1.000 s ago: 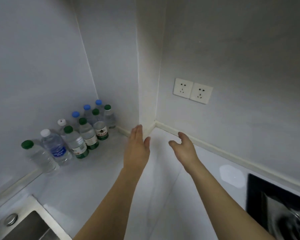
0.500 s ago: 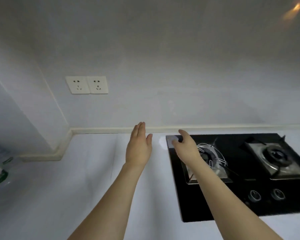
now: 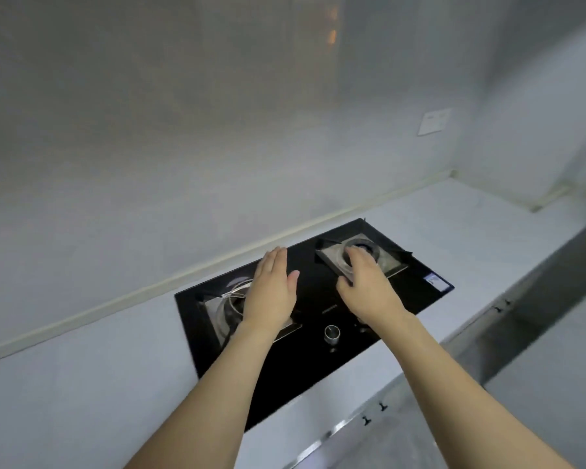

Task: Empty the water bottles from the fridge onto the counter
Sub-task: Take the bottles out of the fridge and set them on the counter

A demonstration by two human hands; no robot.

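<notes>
Both my arms reach forward over the white counter [image 3: 82, 384]. My left hand [image 3: 273, 292] is held flat with straight fingers above the left burner and holds nothing. Loosely spread and empty, my right hand [image 3: 367, 286] hovers over the right burner. No water bottle and no fridge is in view.
A black glass gas hob [image 3: 318, 360] with two burners and a round knob [image 3: 332, 333] is set into the counter. A white wall plate [image 3: 433, 121] hangs on the wall at the right. Cabinet fronts [image 3: 521, 384] with small dark handles run below the counter edge at the lower right.
The view has swung right: the group of bottles in the counter corner has left the frame and the hob now lies under my hands. Both hands stay empty and held out.
</notes>
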